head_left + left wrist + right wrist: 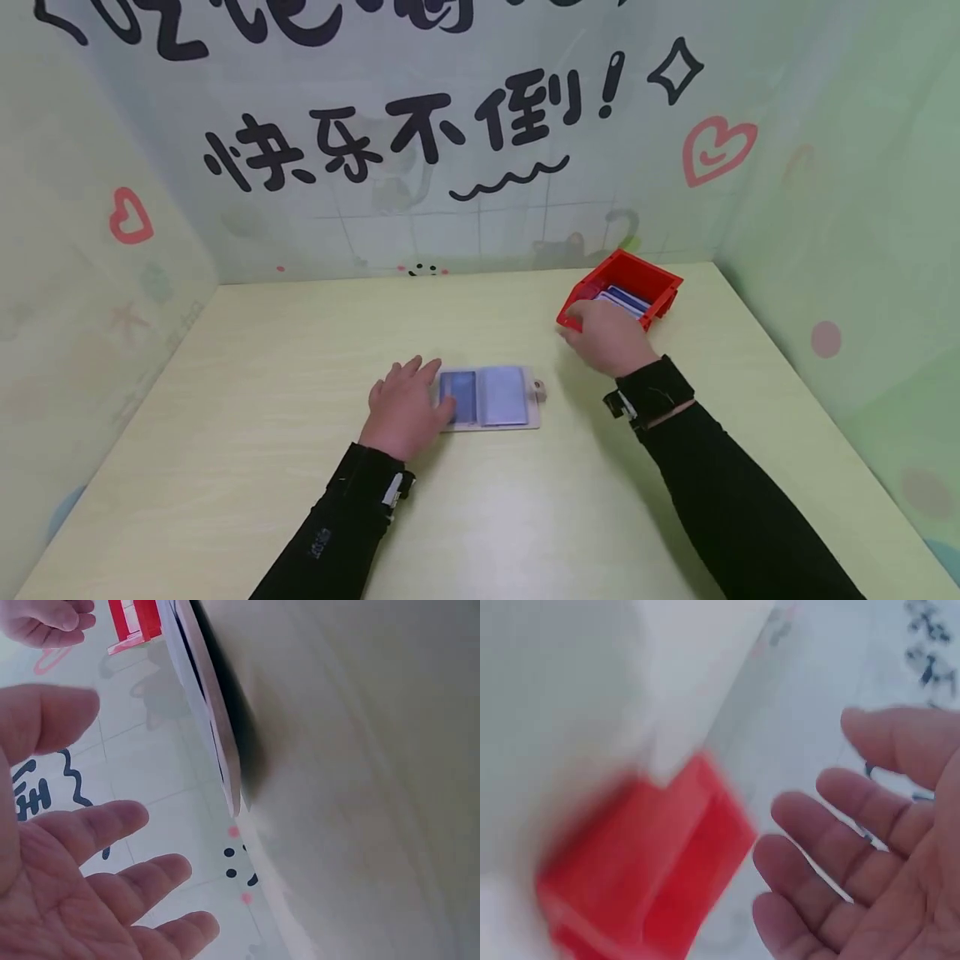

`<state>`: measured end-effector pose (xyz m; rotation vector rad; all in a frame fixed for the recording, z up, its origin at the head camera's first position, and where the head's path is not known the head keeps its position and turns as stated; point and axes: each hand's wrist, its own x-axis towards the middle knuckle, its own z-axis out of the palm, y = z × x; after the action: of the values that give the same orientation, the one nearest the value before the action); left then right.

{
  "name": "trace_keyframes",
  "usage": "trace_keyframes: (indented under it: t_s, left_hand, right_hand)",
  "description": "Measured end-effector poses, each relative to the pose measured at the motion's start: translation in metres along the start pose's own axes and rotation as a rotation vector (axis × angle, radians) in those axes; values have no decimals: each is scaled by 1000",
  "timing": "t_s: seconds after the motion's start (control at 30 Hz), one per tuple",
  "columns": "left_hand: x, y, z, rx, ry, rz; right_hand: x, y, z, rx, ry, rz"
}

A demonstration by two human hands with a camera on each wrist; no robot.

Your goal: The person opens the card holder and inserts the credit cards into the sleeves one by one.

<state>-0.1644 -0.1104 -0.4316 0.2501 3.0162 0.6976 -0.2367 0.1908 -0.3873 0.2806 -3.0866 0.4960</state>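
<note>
A flat, pale wallet-like holder (503,397) lies opened out on the table, with two blue-lilac panels and a small tab with a round fastener at its right end. My left hand (405,410) is at its left end, thumb overlapping the darker panel in the head view; in the left wrist view the fingers are spread beside the holder's edge (214,712). My right hand (611,337) is at the near side of a red bin (621,268) containing several blue and lilac flat pieces (628,300). Its relaxed fingers (802,874) hold nothing in the right wrist view.
The pale wooden table (247,400) meets a back wall (375,242) printed with lettering and hearts. Side walls stand to the left and right (840,250). The red bin sits close to the back wall, towards the table's right corner.
</note>
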Motion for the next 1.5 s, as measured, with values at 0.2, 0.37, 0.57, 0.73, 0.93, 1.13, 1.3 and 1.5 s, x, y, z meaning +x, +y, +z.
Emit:
trace_keyframes:
  t_s: [0.2, 0.37, 0.57, 0.73, 0.93, 1.13, 1.3, 1.5]
  left_hand:
    - [-4, 1, 0, -32, -7, -21]
    - [-8, 1, -3, -40, 12, -35]
    - [-11, 2, -6, -44, 47, -37]
    - [-12, 3, -5, -40, 77, -42]
    - [-11, 6, -4, -47, 101, -41]
    - [-11, 9, -5, -42, 103, -40]
    - [-11, 9, -5, -52, 100, -37]
    - [-10, 8, -3, -59, 98, -33]
  right_hand:
    - [33, 42, -16, -112, 11, 94]
    - [55, 63, -11, -207, -105, 145]
    - [69, 73, 1, -256, -180, 202]
    - [72, 75, 6, -320, -180, 199]
    - [72, 73, 6, -345, -190, 203]
    - [74, 76, 8, -351, -201, 200]
    - [75, 77, 7, -336, -202, 194]
    - [73, 75, 3, -319, -217, 174]
